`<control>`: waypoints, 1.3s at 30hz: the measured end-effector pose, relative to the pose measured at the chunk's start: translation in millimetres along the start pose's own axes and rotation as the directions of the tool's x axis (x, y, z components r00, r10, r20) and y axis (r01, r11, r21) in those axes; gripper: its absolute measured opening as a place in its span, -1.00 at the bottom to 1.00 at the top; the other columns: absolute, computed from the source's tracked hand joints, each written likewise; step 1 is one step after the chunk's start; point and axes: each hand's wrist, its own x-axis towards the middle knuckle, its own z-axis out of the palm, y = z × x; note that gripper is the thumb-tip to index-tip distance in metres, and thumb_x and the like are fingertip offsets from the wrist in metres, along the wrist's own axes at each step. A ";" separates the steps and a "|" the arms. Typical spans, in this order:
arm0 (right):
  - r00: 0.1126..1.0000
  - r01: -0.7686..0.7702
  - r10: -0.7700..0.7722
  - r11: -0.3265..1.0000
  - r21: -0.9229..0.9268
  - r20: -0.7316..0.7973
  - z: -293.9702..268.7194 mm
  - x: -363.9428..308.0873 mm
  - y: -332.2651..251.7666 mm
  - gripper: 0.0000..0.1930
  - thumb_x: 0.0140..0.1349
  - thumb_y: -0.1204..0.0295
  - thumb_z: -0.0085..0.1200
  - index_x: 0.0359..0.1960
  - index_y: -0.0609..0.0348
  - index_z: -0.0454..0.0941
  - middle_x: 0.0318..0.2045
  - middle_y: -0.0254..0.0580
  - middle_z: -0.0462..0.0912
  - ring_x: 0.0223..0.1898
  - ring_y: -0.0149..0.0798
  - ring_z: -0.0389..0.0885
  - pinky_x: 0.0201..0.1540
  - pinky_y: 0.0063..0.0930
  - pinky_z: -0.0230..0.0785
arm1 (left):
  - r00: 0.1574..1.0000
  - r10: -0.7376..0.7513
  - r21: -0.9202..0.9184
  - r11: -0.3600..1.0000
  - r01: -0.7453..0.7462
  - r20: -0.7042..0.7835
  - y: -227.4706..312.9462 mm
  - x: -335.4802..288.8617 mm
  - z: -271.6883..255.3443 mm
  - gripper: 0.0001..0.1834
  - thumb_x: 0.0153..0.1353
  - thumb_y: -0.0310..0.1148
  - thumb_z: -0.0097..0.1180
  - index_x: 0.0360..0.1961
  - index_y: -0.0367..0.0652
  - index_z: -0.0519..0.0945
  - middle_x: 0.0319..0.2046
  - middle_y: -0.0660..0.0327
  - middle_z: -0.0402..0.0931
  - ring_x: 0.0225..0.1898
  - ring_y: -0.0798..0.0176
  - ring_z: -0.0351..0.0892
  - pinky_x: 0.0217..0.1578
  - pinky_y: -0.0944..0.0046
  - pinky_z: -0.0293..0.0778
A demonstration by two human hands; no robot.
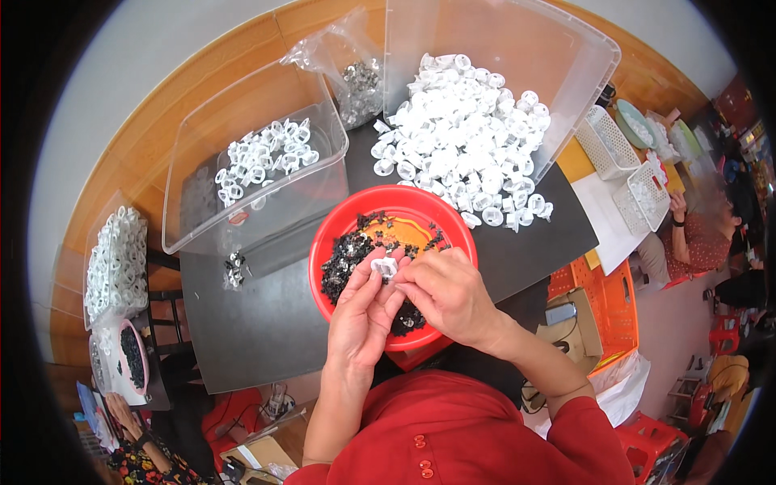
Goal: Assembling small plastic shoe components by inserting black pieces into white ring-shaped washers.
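Two hands met over the round red plastic bowl (339, 222) at the near edge of the dark grey table (267, 315), and we judged this to be the fitting step: a small dark piece being seated in a white part. Our left hand (364, 311) had its fingers curled closed around one small white plastic ring cap (385, 267), holding it just above the bowl's near rim. Our right hand (449, 295) pinched at the same cap from the other side, thumb and forefinger closed; whether a dark piece sat between them we could not tell.

The heap of small black metal clips (343, 259) lay inside the bowl, mostly on its left side. A loose pile of white plastic caps (461, 149) spread from the tipped clear plastic bin (517, 48) at the far right corner of the table. A second clear plastic tub (202, 145) at the far left corner held fewer white caps. A clear plastic bag of small grey metal parts (360, 81) stood between the two.

We judged that the next move called for steady pressure, with the cap held square.
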 end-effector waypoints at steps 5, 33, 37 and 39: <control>0.984 0.174 -0.178 0.969 -0.177 -0.008 5.9 -1.3 4.2 -0.87 0.07 0.52 0.09 -0.31 0.18 0.54 -0.42 -0.28 0.50 -0.41 -0.30 0.50 -0.28 -0.40 0.20 | 0.999 0.040 0.020 0.999 -0.039 -0.034 -4.3 0.1 7.7 -0.63 0.39 -0.48 -0.16 0.20 -0.26 0.32 0.17 -0.05 0.36 0.18 0.09 0.41 0.18 0.11 0.41; 0.995 0.093 -0.089 0.984 -0.150 0.039 10.3 2.2 10.6 -0.85 0.04 0.51 0.16 -0.30 0.15 0.56 -0.37 -0.30 0.57 -0.34 -0.29 0.53 -0.24 -0.39 0.21 | 0.994 0.105 0.048 0.993 -0.104 -0.038 -14.3 -0.5 15.4 -0.58 0.44 -0.31 -0.21 0.25 -0.24 0.26 0.17 0.09 0.36 0.15 0.23 0.39 0.21 0.19 0.29; 0.993 0.122 -0.119 0.967 -0.226 0.027 17.9 -0.2 11.9 -0.88 0.07 0.50 0.13 -0.32 0.17 0.55 -0.37 -0.29 0.56 -0.36 -0.30 0.50 -0.29 -0.39 0.20 | 0.992 0.115 0.032 0.993 -0.114 -0.057 -15.9 1.0 14.4 -0.59 0.43 -0.36 -0.19 0.25 -0.23 0.25 0.16 0.09 0.36 0.16 0.23 0.39 0.21 0.19 0.30; 0.990 0.138 -0.135 0.952 -0.274 0.029 19.3 -0.2 11.9 -0.89 0.08 0.50 0.12 -0.33 0.18 0.55 -0.38 -0.28 0.55 -0.37 -0.31 0.49 -0.31 -0.39 0.19 | 0.990 0.125 0.036 0.992 -0.123 -0.066 -15.2 1.1 15.6 -0.59 0.43 -0.36 -0.19 0.25 -0.23 0.25 0.16 0.09 0.37 0.16 0.23 0.39 0.20 0.19 0.30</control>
